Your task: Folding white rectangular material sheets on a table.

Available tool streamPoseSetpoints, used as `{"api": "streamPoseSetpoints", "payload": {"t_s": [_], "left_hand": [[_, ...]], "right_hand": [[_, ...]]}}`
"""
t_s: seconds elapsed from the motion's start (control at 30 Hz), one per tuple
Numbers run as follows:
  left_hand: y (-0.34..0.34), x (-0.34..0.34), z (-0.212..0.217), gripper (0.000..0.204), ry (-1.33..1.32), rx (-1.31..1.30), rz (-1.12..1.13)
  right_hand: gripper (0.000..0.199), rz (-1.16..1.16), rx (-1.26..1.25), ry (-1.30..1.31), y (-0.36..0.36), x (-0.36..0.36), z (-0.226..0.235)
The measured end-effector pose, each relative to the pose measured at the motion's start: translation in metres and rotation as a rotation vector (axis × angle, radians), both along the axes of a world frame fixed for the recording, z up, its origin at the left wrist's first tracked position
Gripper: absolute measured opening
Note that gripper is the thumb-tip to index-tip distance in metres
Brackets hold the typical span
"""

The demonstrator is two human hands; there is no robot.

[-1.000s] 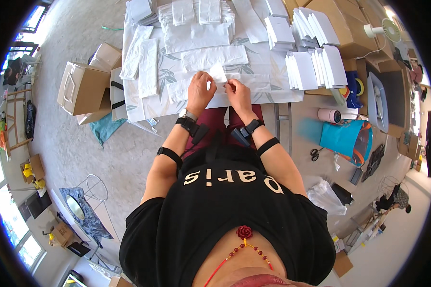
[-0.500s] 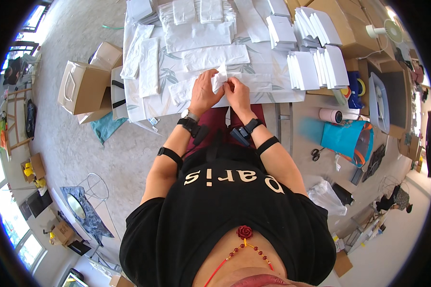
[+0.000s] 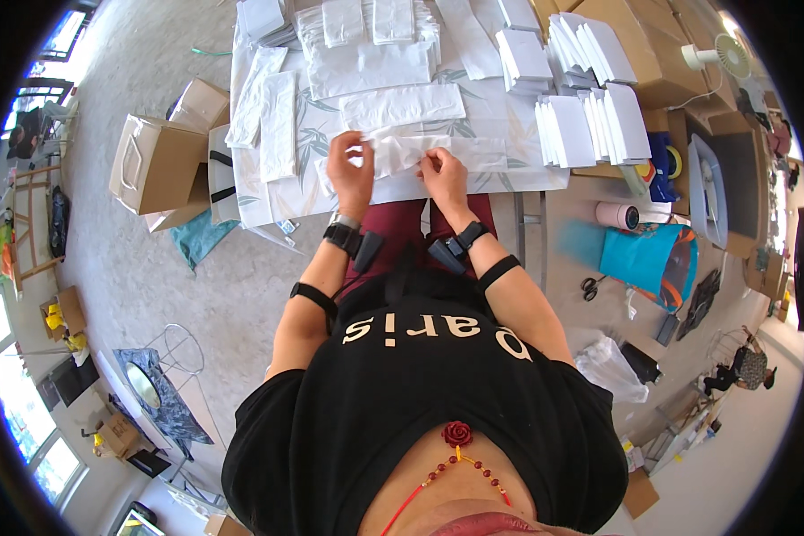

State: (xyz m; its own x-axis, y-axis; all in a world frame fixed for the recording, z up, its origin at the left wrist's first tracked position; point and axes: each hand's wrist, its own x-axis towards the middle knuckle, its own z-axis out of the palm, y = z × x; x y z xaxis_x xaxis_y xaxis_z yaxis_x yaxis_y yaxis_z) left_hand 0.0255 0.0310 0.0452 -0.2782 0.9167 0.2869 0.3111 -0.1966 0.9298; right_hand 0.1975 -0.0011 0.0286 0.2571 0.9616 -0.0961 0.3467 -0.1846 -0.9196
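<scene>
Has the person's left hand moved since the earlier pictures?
Yes: the left hand has moved left, toward the left edge of the table, away from the right hand.

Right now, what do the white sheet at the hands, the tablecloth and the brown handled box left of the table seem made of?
White sheet: thin plastic film or paper, slightly shiny; fine wrinkles fit either.
Tablecloth: perhaps plastic or coated cloth, smooth, its leaf print lying flat.
Box: likely cardboard, matte, judging by flat brown panels and straight edges.
</scene>
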Motion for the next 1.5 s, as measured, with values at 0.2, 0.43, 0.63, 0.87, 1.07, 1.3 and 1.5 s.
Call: {"api": "streamPoseSetpoints", "payload": {"t_s": [0.2, 0.43, 0.63, 0.87, 1.07, 1.3, 1.5], "left_hand": [[-0.032, -0.066, -0.028, 0.015, 0.018, -0.105, 0.173], [-0.048, -0.075, -0.032, 0.037, 0.187, -0.197, 0.253], [-0.038, -0.063, -0.021, 0.049, 0.366, -0.280, 0.269], [-0.036, -0.064, -0.026, 0.040, 0.436, -0.219, 0.196], [-0.033, -0.063, -0.034, 0.035, 0.258, -0.261, 0.200], [-0.024, -0.058, -0.039, 0.039, 0.182, -0.190, 0.203], [-0.018, -0.055, -0.040, 0.043, 0.192, -0.215, 0.190]], "right_hand": [[0.018, -0.044, -0.052, 0.085, -0.001, 0.009, -0.008], [0.016, -0.003, -0.201, 0.162, -0.004, 0.012, 0.000], [0.018, -0.013, -0.224, 0.179, -0.004, 0.014, 0.005], [0.021, -0.046, -0.250, 0.187, 0.000, 0.015, 0.010], [0.021, -0.058, -0.236, 0.194, -0.003, 0.014, 0.007], [0.020, -0.087, -0.201, 0.250, -0.013, 0.026, 0.005], [0.019, -0.125, -0.243, 0.243, -0.019, 0.031, 0.004]]}}
